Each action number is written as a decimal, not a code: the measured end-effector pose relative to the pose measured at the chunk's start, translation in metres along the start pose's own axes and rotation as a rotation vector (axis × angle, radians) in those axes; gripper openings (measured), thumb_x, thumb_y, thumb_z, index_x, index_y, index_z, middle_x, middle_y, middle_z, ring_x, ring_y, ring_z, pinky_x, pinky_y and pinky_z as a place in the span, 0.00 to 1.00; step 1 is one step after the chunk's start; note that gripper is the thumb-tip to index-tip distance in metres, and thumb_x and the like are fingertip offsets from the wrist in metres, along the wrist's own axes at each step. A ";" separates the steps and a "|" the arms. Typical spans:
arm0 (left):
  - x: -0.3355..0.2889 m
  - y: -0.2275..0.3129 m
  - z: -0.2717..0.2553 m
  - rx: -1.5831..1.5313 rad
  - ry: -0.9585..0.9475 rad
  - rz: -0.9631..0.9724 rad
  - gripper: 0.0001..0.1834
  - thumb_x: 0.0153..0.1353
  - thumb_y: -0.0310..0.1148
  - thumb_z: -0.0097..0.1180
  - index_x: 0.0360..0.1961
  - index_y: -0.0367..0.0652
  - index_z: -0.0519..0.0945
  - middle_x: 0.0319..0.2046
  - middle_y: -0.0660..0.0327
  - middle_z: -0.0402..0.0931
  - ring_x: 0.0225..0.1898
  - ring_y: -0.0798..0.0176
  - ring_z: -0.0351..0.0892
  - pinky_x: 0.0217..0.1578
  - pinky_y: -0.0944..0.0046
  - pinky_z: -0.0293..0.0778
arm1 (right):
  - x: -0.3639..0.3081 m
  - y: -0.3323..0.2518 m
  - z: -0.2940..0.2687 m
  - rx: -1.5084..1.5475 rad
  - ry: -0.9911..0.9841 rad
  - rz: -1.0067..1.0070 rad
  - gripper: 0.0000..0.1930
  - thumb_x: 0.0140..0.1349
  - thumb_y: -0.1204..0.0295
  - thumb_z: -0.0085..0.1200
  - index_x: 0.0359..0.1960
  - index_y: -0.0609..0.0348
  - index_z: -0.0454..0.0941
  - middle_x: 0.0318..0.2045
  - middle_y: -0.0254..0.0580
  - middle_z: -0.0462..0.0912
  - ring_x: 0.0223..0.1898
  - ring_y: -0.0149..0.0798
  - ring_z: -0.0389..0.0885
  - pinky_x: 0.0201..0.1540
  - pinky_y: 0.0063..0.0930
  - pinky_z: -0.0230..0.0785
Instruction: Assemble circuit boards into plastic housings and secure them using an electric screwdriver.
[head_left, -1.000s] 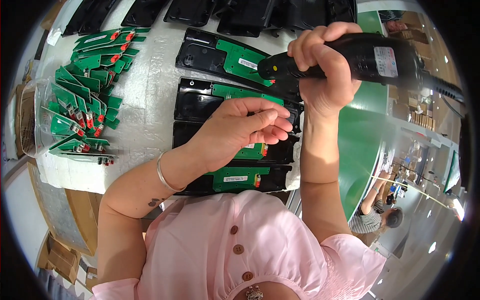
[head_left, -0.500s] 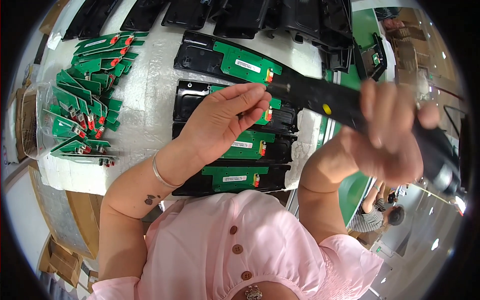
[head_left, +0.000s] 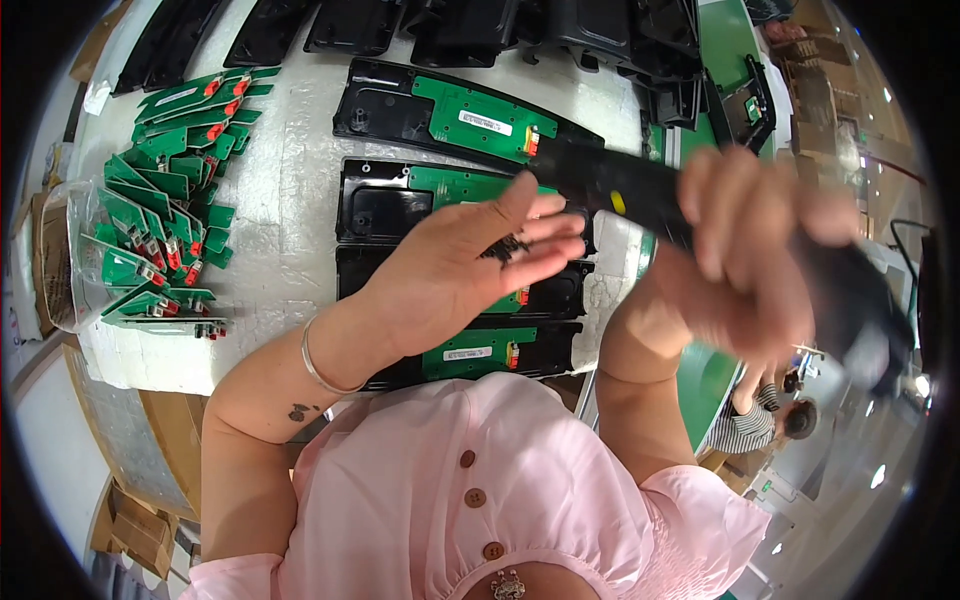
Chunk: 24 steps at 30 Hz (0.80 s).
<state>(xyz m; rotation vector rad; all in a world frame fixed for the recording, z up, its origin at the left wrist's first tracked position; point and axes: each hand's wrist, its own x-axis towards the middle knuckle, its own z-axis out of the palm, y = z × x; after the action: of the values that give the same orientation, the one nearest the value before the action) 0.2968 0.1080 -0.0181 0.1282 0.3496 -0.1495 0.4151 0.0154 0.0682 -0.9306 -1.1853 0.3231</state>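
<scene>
Head view. The reference item is the uppermost black panel (head_left: 372, 105). It lies on a white work surface (head_left: 290, 220) and carries 1 green circuit board (head_left: 450, 115) with a white label and a red-and-yellow connector. 3 further black panels (head_left: 372, 218) with green boards lie in a column below the reference panel; the left hand (head_left: 440, 265) and forearm cover parts of this column.

The left hand is below the reference panel, unclenched, palm up, fingers extended. Several small dark pieces (head_left: 507, 247) rest on it. The right hand (head_left: 755, 255) is to the right of the reference panel, fingers wrapped around a black power screwdriver (head_left: 650, 195); hand and tool are blurred. The screwdriver nose points left and overlaps the right end of the reference panel in view; contact cannot be determined.

Loose green circuit boards (head_left: 150, 185) with red connectors form a pile left of the reference panel. Black plastic casings (head_left: 470, 35) lie in a row above it. A co-worker (head_left: 745, 430) in a striped top is well to its right and below.
</scene>
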 end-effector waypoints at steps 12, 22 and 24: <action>0.007 0.004 -0.011 0.237 -0.087 -0.016 0.11 0.62 0.32 0.40 0.42 0.37 0.69 0.36 0.52 0.74 0.39 0.60 0.75 0.39 0.69 0.72 | -0.003 0.056 -0.029 -0.040 0.353 0.134 0.12 0.42 0.83 0.39 0.33 0.67 0.61 0.13 0.41 0.66 0.12 0.32 0.62 0.21 0.30 0.64; -0.008 -0.007 -0.021 0.223 -0.118 0.168 0.13 0.55 0.28 0.49 0.40 0.31 0.71 0.37 0.54 0.73 0.37 0.62 0.74 0.41 0.66 0.71 | -0.019 0.060 -0.017 -0.257 0.491 0.417 0.08 0.47 0.77 0.52 0.30 0.63 0.71 0.19 0.31 0.68 0.18 0.25 0.64 0.21 0.16 0.56; -0.001 -0.016 -0.015 0.461 -0.348 0.405 0.16 0.55 0.29 0.50 0.43 0.32 0.68 0.34 0.53 0.74 0.38 0.61 0.75 0.40 0.64 0.72 | -0.037 0.048 -0.051 -0.211 0.475 0.362 0.09 0.47 0.77 0.53 0.31 0.63 0.71 0.20 0.31 0.69 0.20 0.24 0.65 0.22 0.15 0.57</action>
<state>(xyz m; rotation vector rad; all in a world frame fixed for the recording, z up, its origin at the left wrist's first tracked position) 0.2885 0.0949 -0.0330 0.6156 -0.0679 0.1522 0.4582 -0.0029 0.0043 -1.3259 -0.6187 0.2477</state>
